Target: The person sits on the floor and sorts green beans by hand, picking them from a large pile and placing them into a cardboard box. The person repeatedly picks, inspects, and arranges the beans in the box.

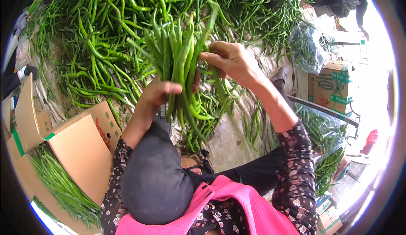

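Note:
My left hand point(160, 92) is closed around a bundle of long green chili peppers point(177, 54), held upright above my bent knee. Its thumb lies across the front of the bundle. At the bundle's right side, my right hand point(230, 60) pinches a pepper between thumb and fingers; motion blur runs along the peppers there. Below the bundle, loose peppers point(193, 136) lie on the ground sheet point(233, 140). A large heap of long green peppers point(104, 41) spreads out beyond my hands.
At left, an open cardboard box point(82, 146) holds peppers in rows point(63, 184). Clear plastic bags of peppers point(309, 46) and a printed carton point(330, 86) stand at right, near a metal bar point(323, 109). Other people's gloved hands point(21, 22) show at far left.

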Tool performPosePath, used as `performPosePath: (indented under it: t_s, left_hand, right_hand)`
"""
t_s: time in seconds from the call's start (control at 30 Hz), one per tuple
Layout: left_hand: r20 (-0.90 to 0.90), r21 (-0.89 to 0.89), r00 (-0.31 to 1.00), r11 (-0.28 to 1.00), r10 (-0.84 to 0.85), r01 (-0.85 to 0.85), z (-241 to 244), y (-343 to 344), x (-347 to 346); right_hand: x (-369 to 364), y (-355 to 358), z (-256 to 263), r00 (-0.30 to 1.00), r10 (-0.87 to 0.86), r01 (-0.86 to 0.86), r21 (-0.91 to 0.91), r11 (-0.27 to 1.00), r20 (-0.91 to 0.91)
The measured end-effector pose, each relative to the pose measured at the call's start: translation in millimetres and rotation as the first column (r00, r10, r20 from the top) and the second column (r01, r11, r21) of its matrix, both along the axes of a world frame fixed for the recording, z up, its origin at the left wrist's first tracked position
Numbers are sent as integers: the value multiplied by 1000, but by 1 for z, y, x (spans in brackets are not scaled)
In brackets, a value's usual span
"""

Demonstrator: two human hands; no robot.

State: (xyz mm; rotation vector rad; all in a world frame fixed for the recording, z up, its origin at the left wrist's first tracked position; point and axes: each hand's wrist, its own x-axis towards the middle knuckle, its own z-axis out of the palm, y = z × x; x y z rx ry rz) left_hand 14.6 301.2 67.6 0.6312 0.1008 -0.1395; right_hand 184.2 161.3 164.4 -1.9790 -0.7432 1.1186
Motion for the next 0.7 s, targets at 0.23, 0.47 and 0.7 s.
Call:
performPosePath:
  t_s: [0.23,0.47,0.7]
  left_hand:
    - [-376,-142,927,987,18,-76,-23,-7,-3]
    - [-368,-128,909,957,197,-260,-47,-9,-20]
    - [-201,-242,923,897,327,-371,-50,2,-28]
  right_hand:
    - [-51,14,-74,773,-310,138,329,934,553]
    - [-64,15,-93,809,-295,97,379,920,508]
    - [26,-15,-189,644,-121,261,-69,963,755]
